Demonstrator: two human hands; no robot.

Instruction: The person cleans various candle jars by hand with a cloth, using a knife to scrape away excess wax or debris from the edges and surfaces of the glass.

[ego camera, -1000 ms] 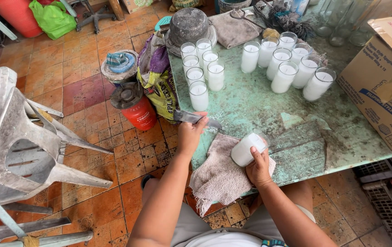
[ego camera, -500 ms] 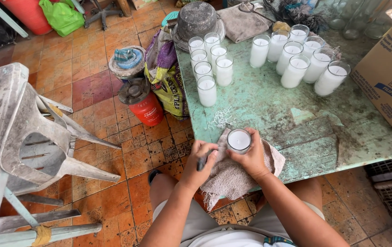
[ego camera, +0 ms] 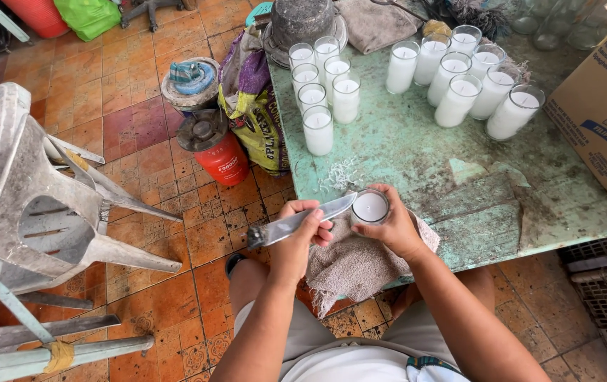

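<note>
On worn green table (ego camera: 417,152), tiled floor (ego camera: 141,106)

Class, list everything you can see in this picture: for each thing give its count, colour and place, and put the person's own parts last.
Table: one, worn green, right of centre.
Glass candles in two groups: about fourteen, white wax, far end of the table.
Held glass candle: one, white, at the table's near edge.
Knife: one, grey blade, its tip at the held candle's rim.
Cloth: one, grey-brown, under the hands.
Cardboard box: one, brown, table's right side.
Gas canister: one, red, on the floor.
Sack: one, yellow and purple, beside the table.
Plastic chair: one, dirty grey, left.
Left hand: grip shut on the knife.
Right hand: grip shut on the held candle.
</note>
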